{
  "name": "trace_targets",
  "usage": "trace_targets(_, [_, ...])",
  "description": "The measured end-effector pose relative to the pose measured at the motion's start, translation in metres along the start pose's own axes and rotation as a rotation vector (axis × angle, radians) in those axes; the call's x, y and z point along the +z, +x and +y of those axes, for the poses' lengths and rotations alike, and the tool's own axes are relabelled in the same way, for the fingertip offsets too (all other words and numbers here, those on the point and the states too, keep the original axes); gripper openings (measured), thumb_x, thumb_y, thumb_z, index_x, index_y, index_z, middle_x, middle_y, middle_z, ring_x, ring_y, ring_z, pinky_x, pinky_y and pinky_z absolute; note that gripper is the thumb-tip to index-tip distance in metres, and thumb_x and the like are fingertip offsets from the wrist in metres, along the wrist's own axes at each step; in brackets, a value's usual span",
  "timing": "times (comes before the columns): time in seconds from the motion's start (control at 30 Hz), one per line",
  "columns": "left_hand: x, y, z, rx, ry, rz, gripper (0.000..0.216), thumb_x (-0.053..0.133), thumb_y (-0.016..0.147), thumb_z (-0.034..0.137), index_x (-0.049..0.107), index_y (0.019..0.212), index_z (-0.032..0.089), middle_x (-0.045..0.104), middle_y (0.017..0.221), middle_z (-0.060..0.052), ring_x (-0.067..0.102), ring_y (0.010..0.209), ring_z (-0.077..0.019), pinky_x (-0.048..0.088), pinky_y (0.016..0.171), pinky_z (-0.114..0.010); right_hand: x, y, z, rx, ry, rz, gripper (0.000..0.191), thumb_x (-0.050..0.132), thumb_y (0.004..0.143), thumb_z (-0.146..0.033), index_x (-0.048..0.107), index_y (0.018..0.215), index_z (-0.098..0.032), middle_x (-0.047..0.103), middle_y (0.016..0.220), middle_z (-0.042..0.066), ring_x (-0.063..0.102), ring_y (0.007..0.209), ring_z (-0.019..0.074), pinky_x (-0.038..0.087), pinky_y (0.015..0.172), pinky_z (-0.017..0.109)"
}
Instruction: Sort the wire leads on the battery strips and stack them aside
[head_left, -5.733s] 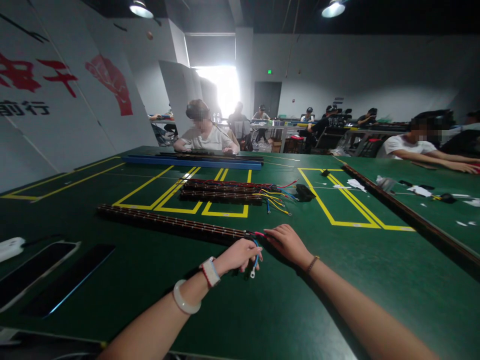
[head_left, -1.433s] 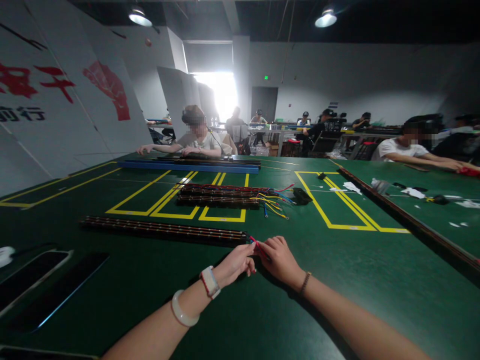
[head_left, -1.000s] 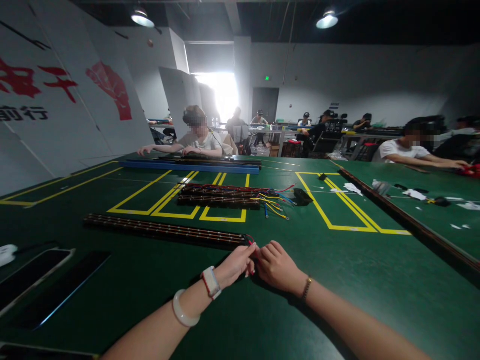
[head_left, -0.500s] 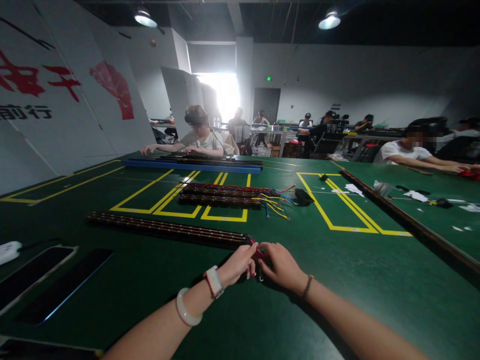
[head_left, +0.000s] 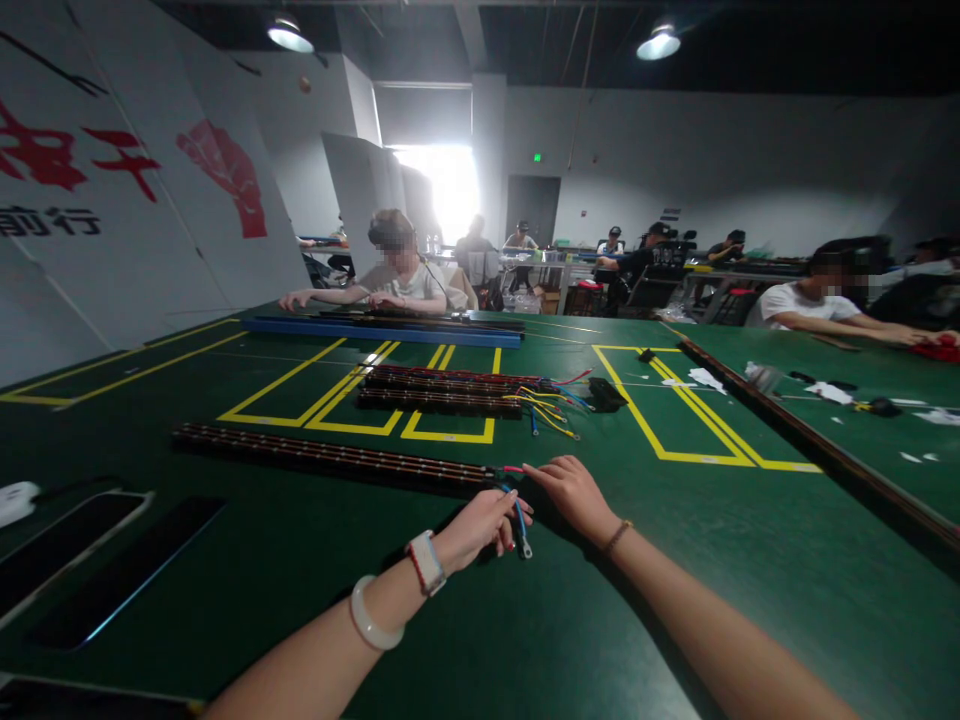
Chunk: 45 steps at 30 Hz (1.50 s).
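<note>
A long dark strip bundle (head_left: 330, 457) with copper-coloured lines lies across the green table (head_left: 675, 600) before me. From its right end come a red wire (head_left: 513, 469) and a blue wire (head_left: 519, 515) tipped with a metal ring terminal. My left hand (head_left: 484, 522) pinches the blue wire between thumb and fingers, and the terminal hangs out below. Just right of the bundle's end, my right hand (head_left: 571, 495) has its fingertips closed on the red wire. The right hand covers that wire's far end.
Behind lies a stack of similar strips (head_left: 442, 392) with coloured wires and ring terminals. A black object (head_left: 606, 394) sits beside it. Two phone-like slabs (head_left: 135, 570) lie at left, and a long strip (head_left: 810, 430) runs along the right. A co-worker (head_left: 405, 265) sits opposite.
My right hand has shifted slightly up and away from my left, drawing the red wire out to the right. The blue wire now shows at my left hand. The strip bundle stays about in place.
</note>
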<state>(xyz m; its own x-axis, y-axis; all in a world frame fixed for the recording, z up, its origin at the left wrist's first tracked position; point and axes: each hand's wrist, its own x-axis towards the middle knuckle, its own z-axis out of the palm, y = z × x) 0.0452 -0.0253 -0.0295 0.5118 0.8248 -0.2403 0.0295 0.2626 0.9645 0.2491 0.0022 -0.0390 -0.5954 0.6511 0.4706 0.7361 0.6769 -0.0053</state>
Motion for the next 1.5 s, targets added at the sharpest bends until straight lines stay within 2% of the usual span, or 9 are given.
trace_targets(0.3, [0.004,-0.004,0.005,-0.036,-0.035,-0.030,0.041,0.053,0.083,0.054,0.049,0.095,0.014,0.067,0.088,-0.008,0.052,0.045,-0.0050,0.035,0.041,-0.018,0.000,-0.001,-0.003,0.093,0.144,0.030,0.030,0.045,0.095,-0.025,0.059,0.121,-0.021,0.067,0.097,0.008,0.058,0.089,0.0176,0.043,0.080,0.032])
trace_targets(0.63, [-0.006,-0.002,0.006,0.028,0.106,-0.063,0.041,0.045,0.087,0.052,0.053,0.086,0.012,0.059,0.065,0.000,0.034,0.034,-0.0011,0.017,0.034,-0.017,-0.001,-0.003,-0.004,0.118,0.194,0.083,0.029,0.046,0.095,-0.027,0.058,0.119,-0.018,0.067,0.096,0.008,0.059,0.089,0.0182,0.044,0.080,0.033])
trace_targets(0.87, [-0.010,-0.008,0.020,-0.041,0.272,-0.053,0.042,0.047,0.086,0.050,0.057,0.080,0.010,0.059,0.060,0.000,0.032,0.032,-0.0004,0.018,0.034,-0.017,-0.001,-0.002,-0.004,0.118,0.219,0.062,0.029,0.043,0.096,-0.028,0.059,0.118,-0.018,0.067,0.094,0.008,0.058,0.087,0.0180,0.044,0.080,0.033])
trace_targets(1.0, [-0.006,-0.007,0.014,-0.012,0.246,-0.034,0.044,0.048,0.084,0.052,0.059,0.085,0.010,0.066,0.072,-0.006,0.044,0.035,-0.0037,0.027,0.034,-0.017,-0.006,-0.003,-0.008,0.123,0.230,0.065,0.030,0.044,0.095,-0.028,0.058,0.119,-0.018,0.066,0.096,0.008,0.058,0.089,0.0183,0.044,0.082,0.033])
trace_targets(1.1, [-0.003,-0.004,0.008,0.015,0.193,-0.004,0.046,0.049,0.083,0.055,0.058,0.085,0.010,0.065,0.067,-0.005,0.050,0.038,-0.0058,0.028,0.035,-0.016,-0.012,-0.005,-0.019,0.140,0.244,0.060,0.041,0.052,0.090,-0.035,0.051,0.129,-0.020,0.063,0.107,0.010,0.055,0.099,0.0212,0.042,0.088,0.037])
trace_targets(1.2, [-0.002,-0.003,0.005,0.038,0.141,0.044,0.048,0.047,0.083,0.057,0.057,0.084,0.010,0.057,0.055,0.000,0.050,0.036,-0.0066,0.025,0.033,-0.016,-0.012,-0.008,-0.033,0.138,0.259,0.033,0.068,0.062,0.080,-0.046,0.039,0.139,-0.020,0.054,0.122,0.013,0.048,0.111,0.0262,0.038,0.094,0.043])
trace_targets(1.3, [-0.002,-0.003,0.006,0.059,0.099,0.055,0.049,0.047,0.082,0.057,0.057,0.089,0.009,0.062,0.067,-0.004,0.051,0.037,-0.0061,0.023,0.031,-0.016,-0.005,-0.010,-0.043,0.162,0.272,-0.003,0.083,0.067,0.074,-0.045,0.030,0.144,-0.018,0.048,0.128,0.015,0.043,0.115,0.0288,0.035,0.097,0.046])
trace_targets(1.4, [-0.003,-0.002,0.008,0.047,0.088,0.054,0.046,0.047,0.082,0.053,0.056,0.095,0.009,0.066,0.084,-0.009,0.052,0.037,-0.0052,0.024,0.031,-0.016,0.000,-0.009,-0.043,0.261,0.298,-0.014,0.078,0.068,0.073,-0.036,0.035,0.141,-0.018,0.052,0.120,0.013,0.045,0.111,0.0272,0.035,0.096,0.045])
trace_targets(1.5, [-0.003,-0.001,0.009,0.012,0.070,0.073,0.039,0.050,0.082,0.046,0.055,0.096,0.010,0.065,0.087,-0.008,0.053,0.039,-0.0057,0.024,0.031,-0.017,0.002,-0.007,-0.039,0.343,0.345,-0.059,0.053,0.066,0.075,-0.031,0.053,0.126,-0.022,0.058,0.098,0.006,0.050,0.096,0.0223,0.038,0.089,0.039])
